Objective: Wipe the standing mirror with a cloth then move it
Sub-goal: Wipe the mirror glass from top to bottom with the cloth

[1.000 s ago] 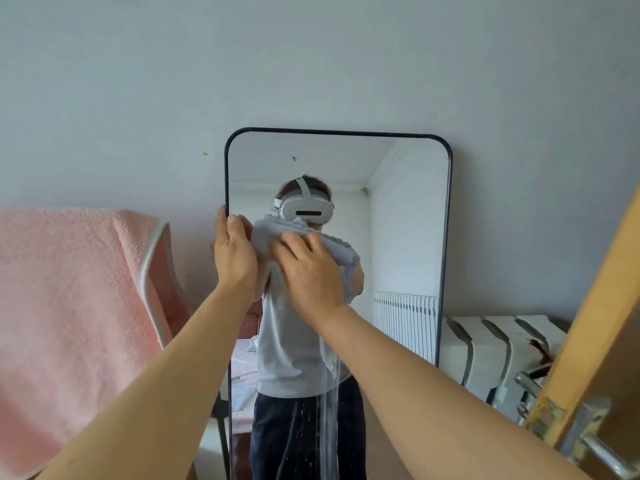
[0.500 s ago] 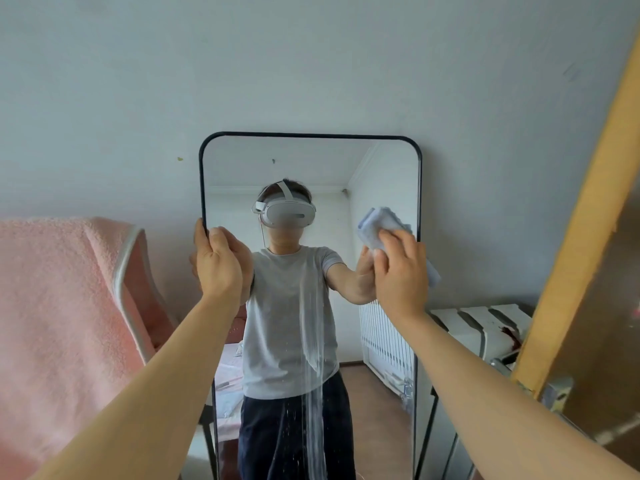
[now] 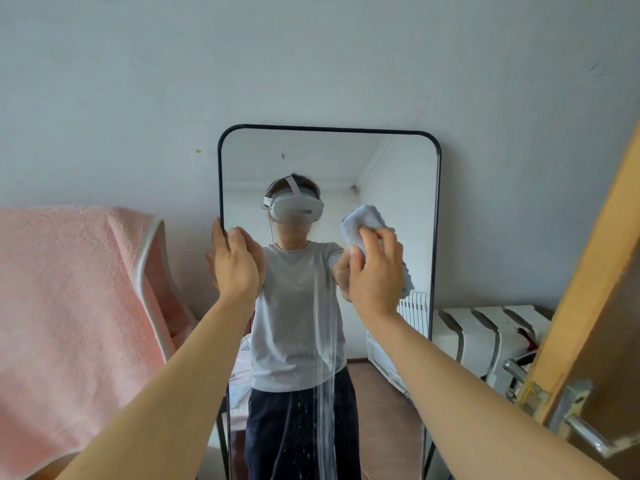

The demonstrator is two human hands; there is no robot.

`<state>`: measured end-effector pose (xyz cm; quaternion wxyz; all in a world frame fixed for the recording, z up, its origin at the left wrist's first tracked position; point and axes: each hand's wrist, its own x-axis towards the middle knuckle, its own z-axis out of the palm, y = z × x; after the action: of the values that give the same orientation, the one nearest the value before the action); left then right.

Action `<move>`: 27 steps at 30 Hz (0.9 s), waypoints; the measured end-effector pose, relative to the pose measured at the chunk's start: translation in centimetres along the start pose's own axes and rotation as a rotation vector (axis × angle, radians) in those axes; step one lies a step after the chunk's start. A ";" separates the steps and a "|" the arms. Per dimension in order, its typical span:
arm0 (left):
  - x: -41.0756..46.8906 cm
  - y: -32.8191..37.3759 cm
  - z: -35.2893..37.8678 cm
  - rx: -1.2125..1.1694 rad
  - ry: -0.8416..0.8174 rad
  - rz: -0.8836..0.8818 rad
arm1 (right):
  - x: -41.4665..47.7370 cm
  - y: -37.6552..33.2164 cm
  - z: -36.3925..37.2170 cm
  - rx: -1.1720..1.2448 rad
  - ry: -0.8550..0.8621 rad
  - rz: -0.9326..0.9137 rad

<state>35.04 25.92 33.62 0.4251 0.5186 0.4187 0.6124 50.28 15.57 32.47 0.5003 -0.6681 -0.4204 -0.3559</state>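
While left hand [image 3: 237, 268] grips mirror [image 3: 391, 168], right hand [image 3: 375, 271] presses cloth [image 3: 360, 221]

The standing mirror [image 3: 398, 174] stands upright against the pale wall [image 3: 311, 57]; its foot is out of view.

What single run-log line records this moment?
step: wiping | left hand: gripping mirror frame | right hand: cloth on glass | streaks: remain
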 end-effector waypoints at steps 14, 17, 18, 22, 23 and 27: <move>-0.4 -0.7 -1.2 -0.047 -0.070 -0.018 | -4.1 -8.8 4.8 0.172 -0.358 -0.484; -1.2 -0.8 -1.4 -0.070 -0.070 -0.036 | -4.9 -7.7 4.1 0.136 -0.403 -0.583; -1.5 -0.9 -1.4 -0.071 -0.064 -0.037 | -5.0 -7.1 3.8 0.117 -0.397 -0.602; -1.7 -1.9 -1.0 -0.063 -0.023 -0.037 | -5.2 -4.5 2.4 0.059 -0.341 -0.602; -1.8 -2.1 -1.0 -0.057 -0.014 -0.057 | -5.1 -4.0 2.0 0.056 -0.338 -0.592; -2.5 -2.3 -0.8 -0.009 0.017 -0.062 | -4.7 -2.1 0.9 0.051 -0.322 -0.554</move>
<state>34.73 24.17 30.64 0.4426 0.4982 0.4352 0.6054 46.56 15.80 28.76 0.3280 -0.5631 -0.6689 -0.3576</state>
